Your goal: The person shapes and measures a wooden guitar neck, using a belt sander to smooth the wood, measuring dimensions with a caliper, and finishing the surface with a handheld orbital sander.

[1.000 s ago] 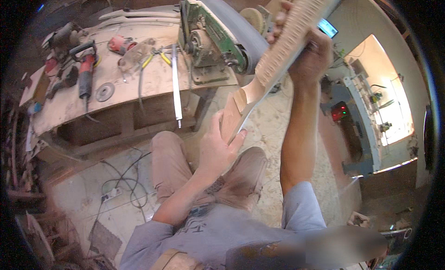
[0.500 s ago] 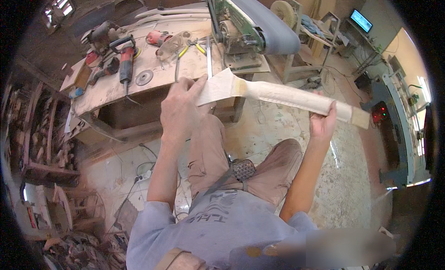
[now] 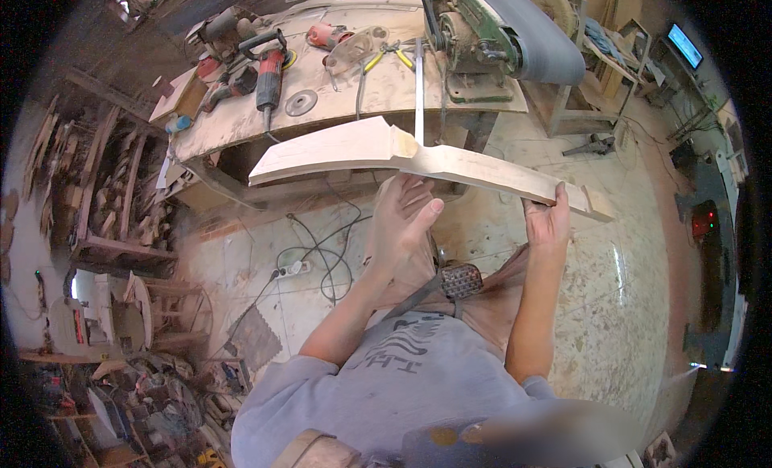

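Observation:
A long, shaped piece of pale wood [image 3: 482, 167] hangs level in front of me, wide and tapering at its left part, with a notch-like step near the middle and a square block end at the right. My right hand [image 3: 548, 220] grips it near that right end, thumb up along the near side and fingers beneath. My left hand [image 3: 402, 219] is just below the middle of the wood, thumb apart and fingers stretched upward. Its fingertips are at the lower edge; I cannot tell whether they touch.
On the workbench [image 3: 370, 82] ahead lie a red angle grinder [image 3: 270, 80], a grey disc [image 3: 301, 103] and yellow-handled pliers [image 3: 389, 56]. A belt sander [image 3: 515, 34] stands at its right. Cables [image 3: 326, 255] and a power strip [image 3: 293, 268] lie on the floor; shelves of wood pieces [image 3: 121, 195] are at left.
My left hand has let go of the wood's wide left end and dropped below its middle. The wide part has come into full view. My right hand keeps its grip.

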The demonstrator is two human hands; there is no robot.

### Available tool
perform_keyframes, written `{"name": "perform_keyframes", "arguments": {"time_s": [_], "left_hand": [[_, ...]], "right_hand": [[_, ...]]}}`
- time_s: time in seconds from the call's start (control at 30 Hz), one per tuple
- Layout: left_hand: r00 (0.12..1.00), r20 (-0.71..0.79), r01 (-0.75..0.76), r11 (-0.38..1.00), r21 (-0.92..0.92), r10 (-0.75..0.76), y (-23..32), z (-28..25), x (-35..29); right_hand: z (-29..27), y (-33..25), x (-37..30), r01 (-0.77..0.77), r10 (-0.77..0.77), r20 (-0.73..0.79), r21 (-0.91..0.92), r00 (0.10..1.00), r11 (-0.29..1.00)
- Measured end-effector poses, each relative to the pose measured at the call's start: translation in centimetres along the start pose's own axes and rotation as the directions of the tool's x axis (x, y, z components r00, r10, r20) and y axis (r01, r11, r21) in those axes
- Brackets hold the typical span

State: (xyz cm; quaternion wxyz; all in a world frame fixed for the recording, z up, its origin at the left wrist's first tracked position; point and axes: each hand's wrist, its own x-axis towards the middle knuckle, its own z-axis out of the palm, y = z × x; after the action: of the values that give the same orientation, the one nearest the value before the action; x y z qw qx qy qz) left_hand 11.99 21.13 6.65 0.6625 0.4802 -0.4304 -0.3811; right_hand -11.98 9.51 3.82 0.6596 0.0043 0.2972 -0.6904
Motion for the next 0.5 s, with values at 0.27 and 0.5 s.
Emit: {"name": "perform_keyframes", "arguments": {"time_s": [0.27, 0.5], "left_hand": [[0.996, 0.02, 0.086, 0.986, -0.142, -0.084, -2.1, -1.0, 2.1], [0.995, -0.012, 0.094, 0.989, -0.117, -0.096, -0.4, -0.4, 2.0]], "right_hand": [[0.1, 0.3, -1.1, -0.014, 0.014, -0.009, -0.004, 1.0, 1.0], [-0.3, 0.0, -1.6, -0.02, 0.02, 0.013, -0.016, 1.0, 1.0]]}}
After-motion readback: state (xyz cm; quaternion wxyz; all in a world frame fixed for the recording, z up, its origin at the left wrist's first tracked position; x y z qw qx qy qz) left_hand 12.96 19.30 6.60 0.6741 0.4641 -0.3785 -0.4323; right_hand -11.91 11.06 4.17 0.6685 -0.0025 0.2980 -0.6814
